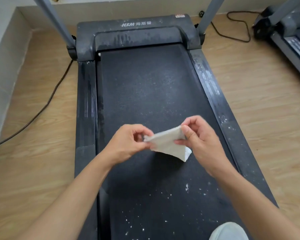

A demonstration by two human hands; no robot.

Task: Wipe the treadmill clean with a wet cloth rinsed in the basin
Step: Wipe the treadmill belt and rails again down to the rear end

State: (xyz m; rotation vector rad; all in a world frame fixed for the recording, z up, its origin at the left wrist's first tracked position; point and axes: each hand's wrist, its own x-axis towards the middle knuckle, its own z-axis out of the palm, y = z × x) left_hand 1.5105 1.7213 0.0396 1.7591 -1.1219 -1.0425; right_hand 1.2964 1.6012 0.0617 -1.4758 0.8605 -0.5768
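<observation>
- Cloth [168,144]: small, white, folded flat. It is held in the air over the treadmill belt [145,84], just off frame centre toward 5 o'clock, and is not touching the belt.
- Left hand [126,142]: at the cloth's 9 o'clock. Thumb and fingertips pinch that corner; the other fingers are curled in.
- Right hand [203,141]: at the cloth's 3 o'clock. Thumb on top and fingers beneath, pinching the opposite edge. A loose corner droops toward 5 o'clock.
- Handling, my read: light and limp, and it sags wherever unsupported. I cannot tell whether it is wet; if so, it will cling and drip. It can take a hard squeeze. I'd hold it by the folded edges, then press a flat palm over it to wipe.
- Dirt: white specks across the belt, thickest toward 6 o'clock. The right side rail [212,91] at 2 o'clock is streaked white. The motor cover [137,37] at 12 o'clock is dusty and smeared.
- Basin: not in view.
- Second treadmill [291,44] at 2 o'clock, well apart.
</observation>
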